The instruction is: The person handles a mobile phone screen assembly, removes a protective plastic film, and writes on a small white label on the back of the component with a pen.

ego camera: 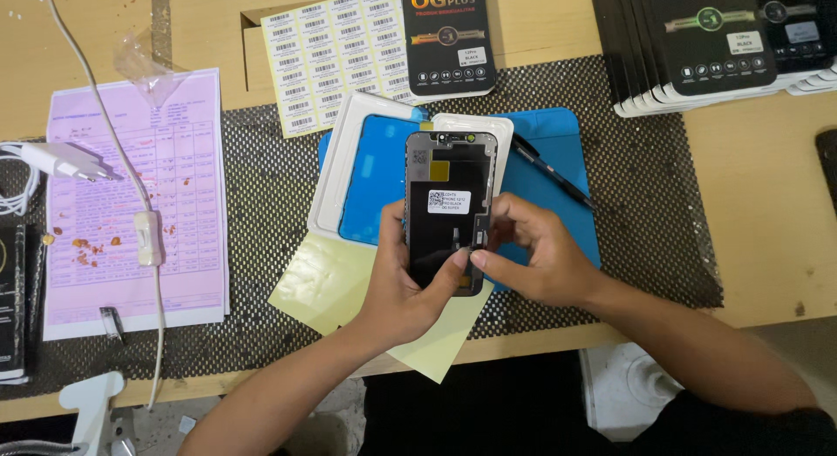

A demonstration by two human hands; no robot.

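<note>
Both hands closed, fingertips together

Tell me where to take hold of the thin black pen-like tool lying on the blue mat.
Take the thin black pen-like tool at mid-shaft, coming from above on its right side. It lies flat and slanted on the blue mat, clear of the right hand, so a pinch across its narrow width suits it best.

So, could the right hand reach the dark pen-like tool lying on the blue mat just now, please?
Probably yes: the tool lies uncovered just beyond the right hand, with nothing between them, though that hand is pinching the phone screen panel that the left hand holds.
</note>
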